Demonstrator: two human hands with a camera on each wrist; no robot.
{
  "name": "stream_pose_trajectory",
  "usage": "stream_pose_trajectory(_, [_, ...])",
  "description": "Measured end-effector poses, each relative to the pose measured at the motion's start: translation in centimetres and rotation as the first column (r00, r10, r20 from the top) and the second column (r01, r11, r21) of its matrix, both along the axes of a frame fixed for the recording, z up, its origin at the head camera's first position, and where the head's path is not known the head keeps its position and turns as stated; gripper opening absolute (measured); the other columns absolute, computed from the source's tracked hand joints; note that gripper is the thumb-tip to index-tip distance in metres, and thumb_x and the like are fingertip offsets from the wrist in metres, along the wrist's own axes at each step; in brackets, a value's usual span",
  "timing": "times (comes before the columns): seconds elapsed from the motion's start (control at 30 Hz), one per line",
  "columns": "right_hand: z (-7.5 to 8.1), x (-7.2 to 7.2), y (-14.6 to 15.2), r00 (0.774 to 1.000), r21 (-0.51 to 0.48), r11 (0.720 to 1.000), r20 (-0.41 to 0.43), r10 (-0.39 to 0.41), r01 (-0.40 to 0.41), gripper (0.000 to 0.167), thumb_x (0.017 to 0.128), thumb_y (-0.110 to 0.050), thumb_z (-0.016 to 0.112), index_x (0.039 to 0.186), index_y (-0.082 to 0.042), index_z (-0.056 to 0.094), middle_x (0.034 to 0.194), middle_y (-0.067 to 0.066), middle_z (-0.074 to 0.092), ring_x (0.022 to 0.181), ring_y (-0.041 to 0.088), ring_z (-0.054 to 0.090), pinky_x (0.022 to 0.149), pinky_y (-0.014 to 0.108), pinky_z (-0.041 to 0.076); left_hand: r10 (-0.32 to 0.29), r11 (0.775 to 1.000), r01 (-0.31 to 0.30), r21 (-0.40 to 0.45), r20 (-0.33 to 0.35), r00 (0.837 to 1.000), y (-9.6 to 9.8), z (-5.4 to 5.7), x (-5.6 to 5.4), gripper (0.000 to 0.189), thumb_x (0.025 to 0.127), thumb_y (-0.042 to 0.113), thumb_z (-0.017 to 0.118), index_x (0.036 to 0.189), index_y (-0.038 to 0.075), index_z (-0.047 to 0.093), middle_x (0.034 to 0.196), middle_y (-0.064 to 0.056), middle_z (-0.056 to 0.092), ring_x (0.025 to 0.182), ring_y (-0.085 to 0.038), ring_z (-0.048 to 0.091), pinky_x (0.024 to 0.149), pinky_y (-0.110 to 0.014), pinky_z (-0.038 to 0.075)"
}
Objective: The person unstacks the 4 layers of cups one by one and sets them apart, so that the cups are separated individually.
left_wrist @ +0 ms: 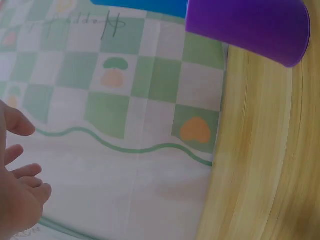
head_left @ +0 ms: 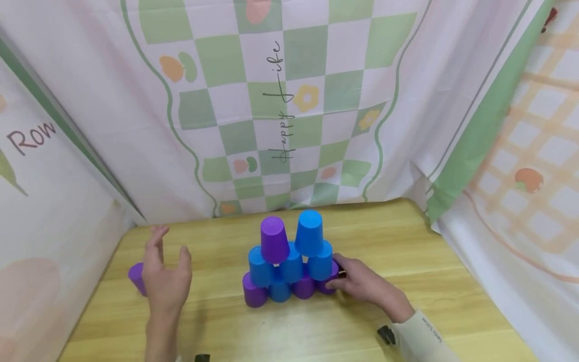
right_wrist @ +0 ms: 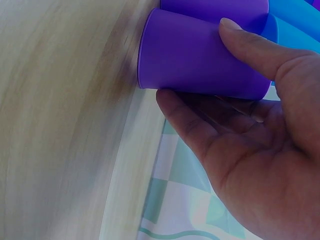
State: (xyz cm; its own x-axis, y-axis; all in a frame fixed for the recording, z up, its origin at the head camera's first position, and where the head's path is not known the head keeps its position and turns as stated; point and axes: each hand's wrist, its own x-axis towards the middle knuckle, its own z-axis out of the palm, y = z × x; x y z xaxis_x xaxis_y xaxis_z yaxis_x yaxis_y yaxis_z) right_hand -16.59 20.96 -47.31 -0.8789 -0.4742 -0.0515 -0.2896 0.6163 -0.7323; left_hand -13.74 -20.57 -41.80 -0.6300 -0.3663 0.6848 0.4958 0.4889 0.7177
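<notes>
A pyramid of upside-down plastic cups stands on the table. Its bottom row mixes purple cups (head_left: 255, 291) with a blue cup (head_left: 279, 291); above are three blue cups (head_left: 261, 267). On top sit a purple cup (head_left: 274, 239) and another blue cup (head_left: 309, 234), side by side. My right hand (head_left: 362, 284) holds the rightmost bottom purple cup (right_wrist: 200, 55), thumb on one side and fingers along another. My left hand (head_left: 167, 281) is raised with nothing in it, fingers spread and relaxed. Partly hidden behind it is a lone purple cup (head_left: 136, 277), seemingly tilted.
The wooden table (head_left: 217, 322) ends at a hanging curtain (head_left: 303, 125) with green checks and printed words. More curtains (head_left: 534, 166) close off both sides. Small black objects (head_left: 386, 335) sit by both wrists.
</notes>
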Motion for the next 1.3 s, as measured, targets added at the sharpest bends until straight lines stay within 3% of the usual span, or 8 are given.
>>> stream_pose_trajectory(0.23, [0.1,0.1,0.0,1.0,-0.005,1.0,0.003,0.004,-0.004,0.043,0.099,-0.023,0.076,0.134,-0.006,0.059,0.124,0.01,0.072,0.116,0.03,0.07,0.098,0.05,0.062,-0.062,0.997,0.061,-0.049,-0.022,0.998,0.7,0.0,0.1,0.061,0.083,-0.023,0.068,0.141,-0.008,0.055,0.153,-0.022,0.052,0.155,-0.033,0.037,0.13,-0.031,0.03])
stream_pose_trajectory(0.53, [0.0,0.0,0.1,1.0,0.006,1.0,0.003,-0.003,0.003,0.043,0.098,-0.024,0.076,0.134,-0.006,0.059,0.124,0.009,0.073,0.116,0.029,0.07,0.098,0.051,0.062,-0.15,0.987,0.151,-0.047,0.023,0.988,1.7,-0.2,0.3,0.067,0.085,-0.02,0.069,0.147,-0.004,0.051,0.159,-0.018,0.047,0.157,-0.029,0.034,0.129,-0.025,0.028])
stream_pose_trajectory(0.67, [0.0,0.0,0.0,1.0,0.012,1.0,-0.002,-0.006,0.006,0.042,0.098,-0.025,0.076,0.133,-0.008,0.06,0.123,0.007,0.073,0.115,0.028,0.07,0.098,0.05,0.062,-0.191,0.98,0.193,-0.055,0.043,0.981,2.3,0.0,0.5,0.066,0.088,-0.017,0.069,0.149,-0.003,0.049,0.161,-0.017,0.045,0.157,-0.027,0.034,0.129,-0.024,0.028])
stream_pose_trajectory(0.87, [0.1,0.0,0.1,1.0,0.02,1.0,0.002,-0.008,0.008,0.043,0.098,-0.026,0.076,0.133,-0.008,0.059,0.123,0.007,0.073,0.115,0.027,0.07,0.098,0.05,0.062,-0.243,0.969,0.247,-0.027,0.101,0.965,3.1,0.5,0.3,0.06,0.096,-0.008,0.065,0.152,-0.002,0.045,0.162,-0.013,0.045,0.156,-0.034,0.034,0.128,-0.021,0.029])
stream_pose_trajectory(1.1, [0.1,0.0,0.0,1.0,0.021,1.0,0.004,-0.011,0.011,0.043,0.098,-0.025,0.076,0.134,-0.008,0.059,0.124,0.008,0.073,0.115,0.028,0.071,0.098,0.049,0.062,-0.272,0.961,0.277,-0.009,0.173,0.947,4.1,0.7,0.3,0.059,0.1,0.0,0.064,0.156,0.006,0.044,0.163,-0.009,0.044,0.154,-0.028,0.038,0.127,-0.019,0.029])
stream_pose_trajectory(1.3, [0.0,0.0,0.0,1.0,0.02,1.0,-0.001,-0.014,0.014,0.042,0.098,-0.024,0.076,0.134,-0.008,0.06,0.124,0.008,0.073,0.115,0.029,0.071,0.098,0.048,0.062,-0.315,0.945,0.326,-0.022,0.201,0.927,4.8,0.7,0.4,0.061,0.102,0.004,0.064,0.159,0.011,0.042,0.164,-0.008,0.043,0.152,-0.034,0.041,0.125,-0.015,0.03])
